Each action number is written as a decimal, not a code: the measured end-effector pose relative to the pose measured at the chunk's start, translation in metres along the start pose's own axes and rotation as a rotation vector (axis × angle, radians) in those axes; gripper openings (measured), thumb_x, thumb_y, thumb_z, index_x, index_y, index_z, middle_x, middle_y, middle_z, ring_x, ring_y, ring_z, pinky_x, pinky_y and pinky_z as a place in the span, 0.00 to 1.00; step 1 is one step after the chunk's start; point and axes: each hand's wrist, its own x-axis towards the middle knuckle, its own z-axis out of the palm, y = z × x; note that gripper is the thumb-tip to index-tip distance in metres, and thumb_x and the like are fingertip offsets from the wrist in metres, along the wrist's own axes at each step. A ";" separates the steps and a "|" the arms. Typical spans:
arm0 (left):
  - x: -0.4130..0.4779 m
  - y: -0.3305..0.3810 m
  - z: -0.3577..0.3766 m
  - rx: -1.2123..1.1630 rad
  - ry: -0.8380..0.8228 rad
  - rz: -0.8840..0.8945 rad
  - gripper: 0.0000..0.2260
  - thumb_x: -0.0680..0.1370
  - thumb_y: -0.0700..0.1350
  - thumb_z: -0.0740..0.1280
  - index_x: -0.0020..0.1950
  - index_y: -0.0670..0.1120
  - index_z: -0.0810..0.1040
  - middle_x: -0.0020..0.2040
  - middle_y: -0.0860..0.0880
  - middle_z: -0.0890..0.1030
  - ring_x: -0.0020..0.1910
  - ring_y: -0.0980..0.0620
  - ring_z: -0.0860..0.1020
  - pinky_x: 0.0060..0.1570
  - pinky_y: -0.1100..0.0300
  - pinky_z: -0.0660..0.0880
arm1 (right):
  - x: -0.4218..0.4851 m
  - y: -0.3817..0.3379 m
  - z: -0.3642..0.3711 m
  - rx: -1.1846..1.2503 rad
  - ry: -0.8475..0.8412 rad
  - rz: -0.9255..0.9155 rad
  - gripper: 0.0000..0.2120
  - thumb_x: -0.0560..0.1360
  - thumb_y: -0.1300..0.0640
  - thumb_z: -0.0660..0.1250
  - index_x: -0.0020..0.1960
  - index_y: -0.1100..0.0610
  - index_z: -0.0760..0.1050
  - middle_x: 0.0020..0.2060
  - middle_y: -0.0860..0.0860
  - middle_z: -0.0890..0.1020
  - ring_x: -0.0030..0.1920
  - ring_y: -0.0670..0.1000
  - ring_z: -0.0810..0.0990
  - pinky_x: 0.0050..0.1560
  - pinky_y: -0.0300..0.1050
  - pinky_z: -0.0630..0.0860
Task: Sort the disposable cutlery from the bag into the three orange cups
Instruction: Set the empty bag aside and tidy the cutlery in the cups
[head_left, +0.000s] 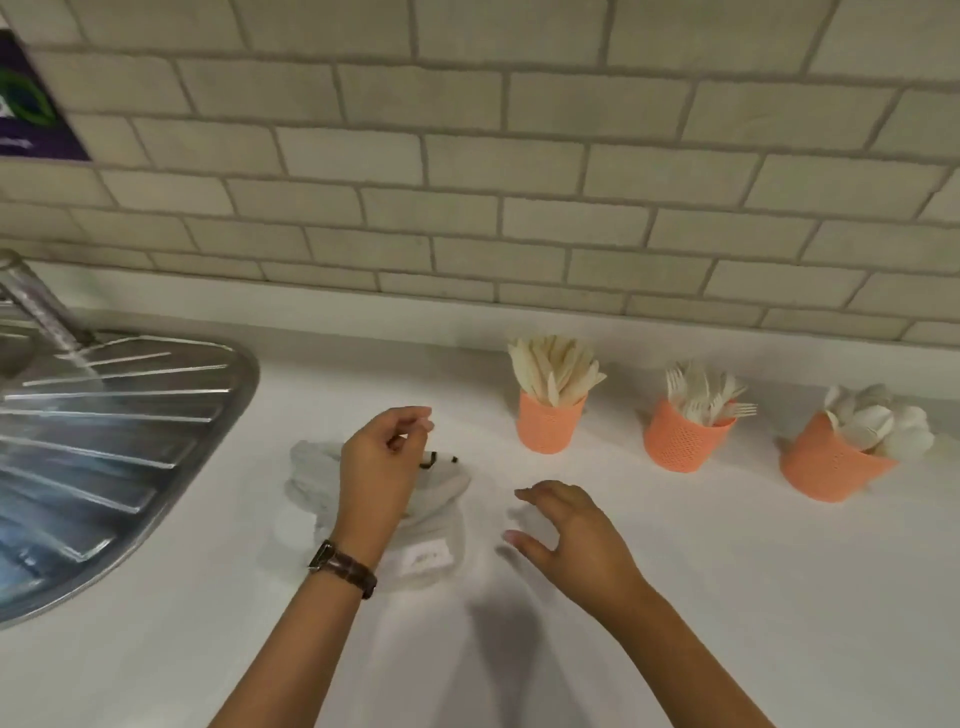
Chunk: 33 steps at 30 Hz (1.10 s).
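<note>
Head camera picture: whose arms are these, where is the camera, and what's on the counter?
No machine here: a person wears the camera on their head, looking down at their own hands. On the white counter stand three orange cups: the left cup holds knives, the middle cup forks, the right cup spoons. A pale cloth bag lies near a steel sink drainer. The left hand, wearing a wristwatch, is curled above the bag; whether it pinches anything is too blurred to tell. The right hand is open, holding nothing.
</note>
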 end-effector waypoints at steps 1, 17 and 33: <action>-0.006 -0.007 -0.020 0.031 0.056 -0.028 0.06 0.76 0.42 0.66 0.48 0.51 0.81 0.44 0.54 0.83 0.42 0.64 0.79 0.43 0.76 0.72 | 0.010 -0.014 0.009 0.000 -0.069 -0.037 0.30 0.72 0.37 0.65 0.70 0.47 0.66 0.69 0.44 0.68 0.69 0.47 0.64 0.66 0.41 0.62; -0.067 -0.059 -0.149 0.054 0.435 -0.264 0.07 0.78 0.42 0.64 0.48 0.51 0.81 0.40 0.55 0.83 0.42 0.73 0.76 0.40 0.81 0.67 | 0.087 -0.080 0.149 -0.335 -0.498 -0.185 0.60 0.59 0.22 0.61 0.77 0.51 0.39 0.77 0.52 0.39 0.76 0.59 0.35 0.68 0.68 0.30; -0.007 -0.041 -0.093 0.412 0.003 -0.044 0.03 0.74 0.51 0.69 0.46 0.58 0.82 0.66 0.48 0.71 0.66 0.48 0.67 0.64 0.54 0.66 | 0.054 -0.056 0.115 -0.385 0.080 -0.642 0.13 0.64 0.54 0.75 0.47 0.55 0.78 0.49 0.52 0.77 0.57 0.54 0.72 0.71 0.61 0.48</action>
